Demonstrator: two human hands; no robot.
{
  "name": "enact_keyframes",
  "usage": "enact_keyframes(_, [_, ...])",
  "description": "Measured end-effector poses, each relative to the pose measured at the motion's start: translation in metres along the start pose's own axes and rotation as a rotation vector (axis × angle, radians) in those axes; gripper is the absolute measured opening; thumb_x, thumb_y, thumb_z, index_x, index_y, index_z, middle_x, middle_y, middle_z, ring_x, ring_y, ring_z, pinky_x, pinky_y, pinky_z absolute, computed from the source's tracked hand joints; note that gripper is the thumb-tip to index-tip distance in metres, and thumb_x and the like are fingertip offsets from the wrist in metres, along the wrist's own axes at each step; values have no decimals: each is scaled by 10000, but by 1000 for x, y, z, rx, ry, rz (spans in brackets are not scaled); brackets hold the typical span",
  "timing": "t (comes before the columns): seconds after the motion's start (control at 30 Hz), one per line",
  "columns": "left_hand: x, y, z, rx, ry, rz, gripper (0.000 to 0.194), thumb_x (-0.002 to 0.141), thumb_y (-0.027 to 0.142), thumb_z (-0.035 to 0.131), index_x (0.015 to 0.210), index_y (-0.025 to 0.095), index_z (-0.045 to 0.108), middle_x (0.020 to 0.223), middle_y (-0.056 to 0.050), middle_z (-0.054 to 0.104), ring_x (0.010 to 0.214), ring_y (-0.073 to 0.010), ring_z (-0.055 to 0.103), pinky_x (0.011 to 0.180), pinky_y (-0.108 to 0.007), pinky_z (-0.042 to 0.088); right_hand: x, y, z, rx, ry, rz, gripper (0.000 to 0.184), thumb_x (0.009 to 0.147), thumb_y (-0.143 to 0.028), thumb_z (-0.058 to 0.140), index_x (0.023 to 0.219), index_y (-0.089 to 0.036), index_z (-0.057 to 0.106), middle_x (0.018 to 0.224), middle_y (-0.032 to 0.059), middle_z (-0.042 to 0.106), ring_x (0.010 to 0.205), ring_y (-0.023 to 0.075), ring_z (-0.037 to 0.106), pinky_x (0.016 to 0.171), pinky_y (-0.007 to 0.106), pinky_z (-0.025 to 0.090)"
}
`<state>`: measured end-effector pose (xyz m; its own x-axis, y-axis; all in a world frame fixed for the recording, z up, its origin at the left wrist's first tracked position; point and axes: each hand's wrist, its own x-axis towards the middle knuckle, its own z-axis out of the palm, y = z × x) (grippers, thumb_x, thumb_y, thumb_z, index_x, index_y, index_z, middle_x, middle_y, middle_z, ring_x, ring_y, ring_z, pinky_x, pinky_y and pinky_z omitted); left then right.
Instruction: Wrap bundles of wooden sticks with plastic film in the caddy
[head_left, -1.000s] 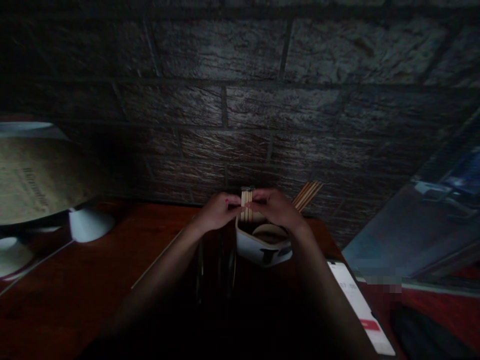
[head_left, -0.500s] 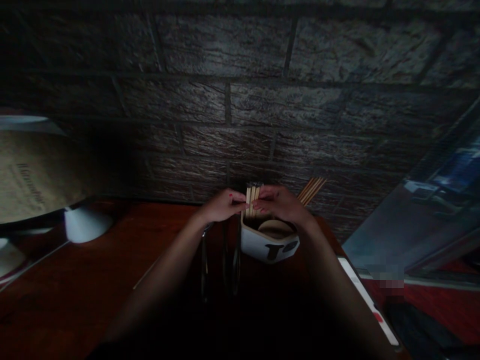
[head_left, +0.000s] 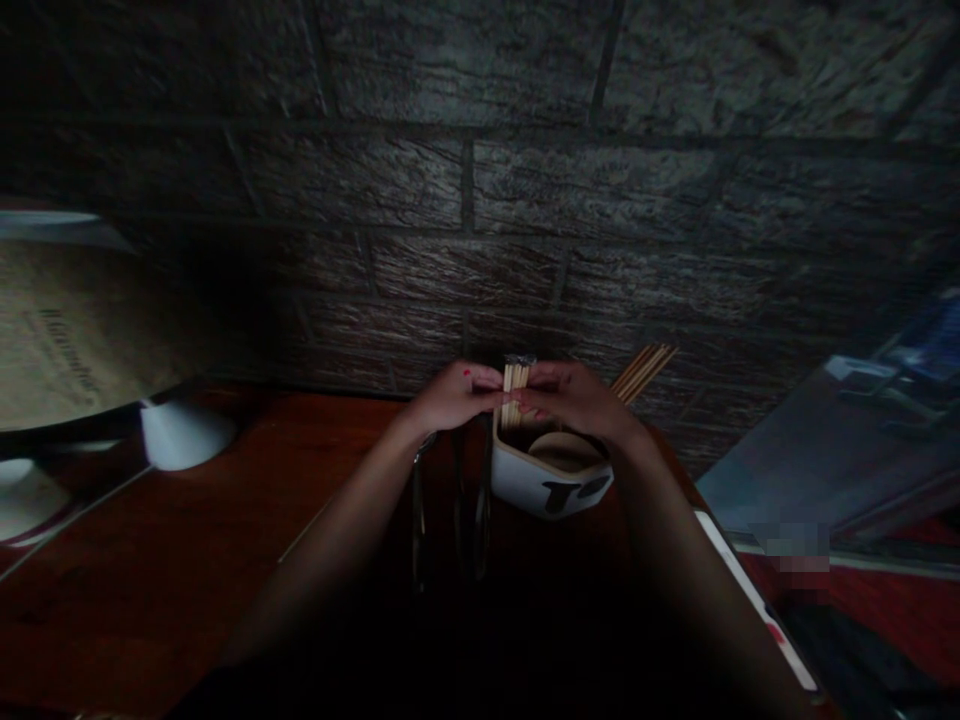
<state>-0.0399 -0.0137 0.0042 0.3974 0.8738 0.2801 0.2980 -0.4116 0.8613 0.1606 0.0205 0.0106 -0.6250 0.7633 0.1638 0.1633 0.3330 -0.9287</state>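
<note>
A small bundle of pale wooden chopsticks (head_left: 515,378) stands upright, with clear wrapping showing at its top. From the left, my left hand (head_left: 459,393) pinches it with thumb and fingers. My right hand (head_left: 568,398) grips the same bundle from the other side, fingers closed. The lower ends reach into a white angular container (head_left: 525,485) with dark lettering on its front. Inside the container a round tan object (head_left: 568,450) shows. Darker brown chopsticks (head_left: 643,371) lean out behind my right wrist.
Several shiny metal utensils (head_left: 419,515) lie left of the container on the wooden table (head_left: 255,450). A stone-block wall (head_left: 390,180) rises behind. At left are a white cup (head_left: 184,436) and a large tan printed object (head_left: 82,330); a flat white-edged item (head_left: 754,600) lies at right.
The view has shifted a little, so the hands, container and table items sit slightly right and higher. Both hands keep their hold on the chopsticks, drawn closer together into a tighter bundle.
</note>
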Motion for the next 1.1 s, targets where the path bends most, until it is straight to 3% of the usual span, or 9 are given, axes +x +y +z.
enact_keyframes(0.23, [0, -1, 1, -68, -16, -13, 217, 772, 283, 712, 910, 116, 718, 926, -82, 763, 831, -172, 700, 855, -329, 513, -2, -2, -2, 8, -35, -6, 187, 750, -304, 719, 903, -198, 699, 844, 11, 716, 708, 126, 658, 602, 225, 523])
enact_keyframes(0.73, [1, -2, 6, 89, 28, 65, 190, 838, 280, 641, 919, 131, 726, 942, -67, 765, 870, -181, 693, 852, -319, 514, -1, 0, -5, -169, 30, -106, 180, 806, -336, 659, 876, -175, 696, 802, 29, 705, 692, 142, 637, 608, 252, 495])
enact_keyframes(1.1, [1, -5, 2, -12, 22, 27, 176, 797, 281, 687, 885, 137, 737, 911, -49, 769, 886, -193, 701, 831, -304, 522, 1, 2, -4, -131, 25, -107, 194, 801, -365, 666, 826, -174, 644, 756, 10, 654, 664, 134, 607, 579, 240, 472])
